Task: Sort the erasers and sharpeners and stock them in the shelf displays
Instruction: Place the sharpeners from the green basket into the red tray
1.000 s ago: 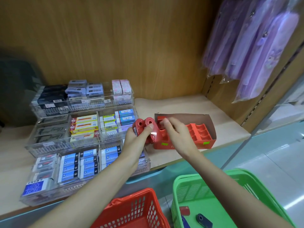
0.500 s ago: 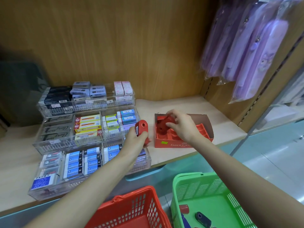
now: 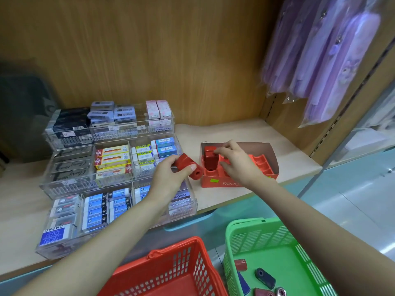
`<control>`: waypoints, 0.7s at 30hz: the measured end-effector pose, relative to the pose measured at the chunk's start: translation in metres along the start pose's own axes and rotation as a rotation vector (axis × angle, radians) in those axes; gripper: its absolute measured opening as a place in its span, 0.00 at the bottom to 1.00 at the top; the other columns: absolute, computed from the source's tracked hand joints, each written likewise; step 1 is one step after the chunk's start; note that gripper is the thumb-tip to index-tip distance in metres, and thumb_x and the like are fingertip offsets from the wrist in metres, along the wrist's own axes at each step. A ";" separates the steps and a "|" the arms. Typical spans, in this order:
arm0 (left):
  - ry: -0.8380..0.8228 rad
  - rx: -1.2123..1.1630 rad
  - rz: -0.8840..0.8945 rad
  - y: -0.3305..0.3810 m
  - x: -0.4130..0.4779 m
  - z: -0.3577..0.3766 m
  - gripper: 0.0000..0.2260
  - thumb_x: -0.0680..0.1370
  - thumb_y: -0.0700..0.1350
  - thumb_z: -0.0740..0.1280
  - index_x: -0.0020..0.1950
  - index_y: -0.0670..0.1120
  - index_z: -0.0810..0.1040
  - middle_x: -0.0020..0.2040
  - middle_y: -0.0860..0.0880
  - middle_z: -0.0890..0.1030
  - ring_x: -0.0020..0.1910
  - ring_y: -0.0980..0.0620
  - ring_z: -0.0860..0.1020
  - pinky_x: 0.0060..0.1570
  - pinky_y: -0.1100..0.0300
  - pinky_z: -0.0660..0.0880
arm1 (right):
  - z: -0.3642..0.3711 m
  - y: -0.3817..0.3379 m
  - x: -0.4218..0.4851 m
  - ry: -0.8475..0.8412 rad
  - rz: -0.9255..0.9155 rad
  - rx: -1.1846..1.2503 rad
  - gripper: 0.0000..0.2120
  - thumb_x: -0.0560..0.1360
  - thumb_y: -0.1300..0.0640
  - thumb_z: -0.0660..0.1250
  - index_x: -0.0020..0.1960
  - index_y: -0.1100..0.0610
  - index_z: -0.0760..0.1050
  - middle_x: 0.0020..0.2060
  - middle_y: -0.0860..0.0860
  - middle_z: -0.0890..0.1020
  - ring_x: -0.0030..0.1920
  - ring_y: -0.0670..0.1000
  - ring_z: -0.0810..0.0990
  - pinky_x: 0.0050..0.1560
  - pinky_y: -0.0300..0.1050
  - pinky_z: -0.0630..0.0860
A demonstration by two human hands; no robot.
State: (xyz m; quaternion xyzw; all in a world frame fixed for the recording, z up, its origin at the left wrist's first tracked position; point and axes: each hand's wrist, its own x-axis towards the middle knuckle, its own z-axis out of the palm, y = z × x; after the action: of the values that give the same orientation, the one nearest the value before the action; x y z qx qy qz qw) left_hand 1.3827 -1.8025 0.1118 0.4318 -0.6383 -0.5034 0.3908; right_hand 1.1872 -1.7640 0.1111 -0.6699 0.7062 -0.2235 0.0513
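Left hand (image 3: 168, 178) grips a red sharpener (image 3: 189, 167) at centre frame; right hand (image 3: 237, 165) pinches a second sharpener (image 3: 210, 160) upright in the box (image 3: 230, 184) marked "FABER".

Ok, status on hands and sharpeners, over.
Left hand grips a red sharpener, beside the display box. Right hand pinches second sharpener, upright in box's left end. Right-side slots show empty, nothing blocking.

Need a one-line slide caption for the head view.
Right hand pinches a red sharpener standing in the display box; left hand holds a second sharpener.
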 end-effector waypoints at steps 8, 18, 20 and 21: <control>-0.116 0.448 0.332 0.018 0.029 0.036 0.12 0.73 0.39 0.71 0.55 0.44 0.74 0.43 0.53 0.76 0.38 0.52 0.73 0.42 0.60 0.69 | -0.021 0.054 -0.099 0.031 0.120 0.064 0.13 0.76 0.62 0.65 0.61 0.58 0.73 0.52 0.48 0.68 0.48 0.46 0.72 0.52 0.39 0.68; -0.128 0.807 0.373 0.004 0.025 0.041 0.15 0.76 0.41 0.68 0.62 0.40 0.76 0.51 0.43 0.74 0.51 0.45 0.74 0.47 0.62 0.64 | -0.029 0.085 -0.150 -0.120 0.197 -0.005 0.13 0.78 0.56 0.62 0.62 0.56 0.72 0.56 0.49 0.70 0.52 0.45 0.73 0.53 0.38 0.68; -0.146 0.862 0.377 0.009 0.026 0.044 0.15 0.77 0.41 0.67 0.63 0.40 0.76 0.50 0.44 0.72 0.51 0.45 0.74 0.45 0.64 0.62 | -0.029 0.086 -0.156 -0.149 0.177 -0.025 0.13 0.79 0.56 0.61 0.63 0.55 0.71 0.57 0.48 0.70 0.52 0.44 0.71 0.52 0.35 0.66; -0.165 0.891 0.386 0.011 0.024 0.046 0.14 0.77 0.40 0.66 0.63 0.40 0.76 0.51 0.44 0.72 0.52 0.45 0.74 0.46 0.64 0.63 | -0.030 0.086 -0.157 -0.157 0.181 -0.032 0.13 0.79 0.55 0.61 0.63 0.55 0.71 0.57 0.48 0.70 0.52 0.44 0.72 0.51 0.34 0.65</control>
State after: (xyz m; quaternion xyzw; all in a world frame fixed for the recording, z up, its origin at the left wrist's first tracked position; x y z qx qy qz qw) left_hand 1.3300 -1.8101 0.1150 0.3898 -0.8886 -0.1324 0.2023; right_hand 1.1117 -1.6040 0.0690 -0.6196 0.7610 -0.1536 0.1154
